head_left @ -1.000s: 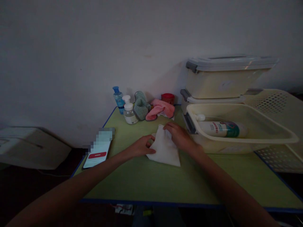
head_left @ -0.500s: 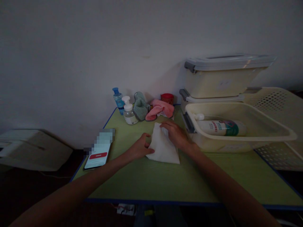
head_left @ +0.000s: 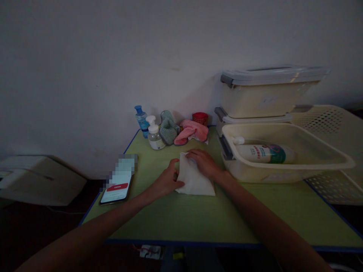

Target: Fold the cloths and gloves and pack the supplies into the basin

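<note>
A white cloth (head_left: 195, 183) lies folded into a small piece on the green table, partly hidden under my hands. My left hand (head_left: 169, 178) is at its left edge, thumb resting on the cloth and fingers curled round that side. From the right, my right hand (head_left: 204, 163) reaches over the cloth's upper part, its fingertips bent onto the top edge near the upper left corner. Behind the hands lie a crumpled pink cloth (head_left: 195, 130) and a grey-green cloth (head_left: 168, 130).
A phone (head_left: 116, 189) lies at the table's left edge. A pump bottle (head_left: 155, 139), a blue bottle (head_left: 142, 122) and a red basket (head_left: 200, 118) stand at the back. On the right, an open cream bin (head_left: 283, 172) holds a white-and-green bottle (head_left: 268, 153); lidded boxes (head_left: 261, 100) are stacked behind.
My right hand has moved slightly left and toward me, and the cloth's top edge has come lower and left with it. My left hand stays at the left edge.
</note>
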Motion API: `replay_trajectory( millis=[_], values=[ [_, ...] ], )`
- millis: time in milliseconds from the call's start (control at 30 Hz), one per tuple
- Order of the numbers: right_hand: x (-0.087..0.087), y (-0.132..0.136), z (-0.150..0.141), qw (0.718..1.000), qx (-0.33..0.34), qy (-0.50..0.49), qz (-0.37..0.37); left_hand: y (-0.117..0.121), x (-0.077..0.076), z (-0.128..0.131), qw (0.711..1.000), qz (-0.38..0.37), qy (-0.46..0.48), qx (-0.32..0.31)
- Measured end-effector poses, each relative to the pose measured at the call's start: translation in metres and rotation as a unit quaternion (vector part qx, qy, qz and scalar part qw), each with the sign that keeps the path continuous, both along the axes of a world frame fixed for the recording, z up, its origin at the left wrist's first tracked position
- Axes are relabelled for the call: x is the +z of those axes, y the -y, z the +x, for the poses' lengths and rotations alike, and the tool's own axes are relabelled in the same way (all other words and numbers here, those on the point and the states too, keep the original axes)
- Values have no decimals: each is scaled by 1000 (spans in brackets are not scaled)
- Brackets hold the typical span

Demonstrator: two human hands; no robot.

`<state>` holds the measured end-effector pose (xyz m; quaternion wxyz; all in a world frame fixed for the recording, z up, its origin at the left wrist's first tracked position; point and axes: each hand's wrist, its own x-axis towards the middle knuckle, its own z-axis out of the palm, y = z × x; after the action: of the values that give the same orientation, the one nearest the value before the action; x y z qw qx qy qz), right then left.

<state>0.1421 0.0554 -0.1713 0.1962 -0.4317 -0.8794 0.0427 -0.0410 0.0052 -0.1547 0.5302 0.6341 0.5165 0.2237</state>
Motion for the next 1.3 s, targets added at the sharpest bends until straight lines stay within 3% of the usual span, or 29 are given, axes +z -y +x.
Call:
replay_trajectory(
  millis=[167, 333, 533, 667, 800, 933, 1133, 1300],
  values=[
    [-1, 1, 0, 1000, -13, 14, -5, 4, -3, 1, 998, 48, -41, 5],
    [2, 4, 0, 999, -17, 37, -11, 16, -7, 4, 976, 171, -134, -12],
    [7, 4, 0, 998, 7, 63, -12, 30, 0, 4, 894, 323, -306, -47],
    [8, 3, 0, 998, 30, 63, -3, 23, 9, 10, 836, 416, -317, -165],
    [4, 2, 1, 999, 25, 46, -2, 12, 16, 27, 818, 430, -299, -235],
    [-4, -2, 5, 1000, 14, 5, -1, 11, 8, 40, 818, 424, -322, -217],
    [-17, -9, 8, 995, 19, -94, -28, 18, -18, 35, 815, 406, -364, -197],
    [-12, -4, 6, 986, -14, -165, -13, 19, -25, 33, 821, 400, -363, -182]
  ],
)
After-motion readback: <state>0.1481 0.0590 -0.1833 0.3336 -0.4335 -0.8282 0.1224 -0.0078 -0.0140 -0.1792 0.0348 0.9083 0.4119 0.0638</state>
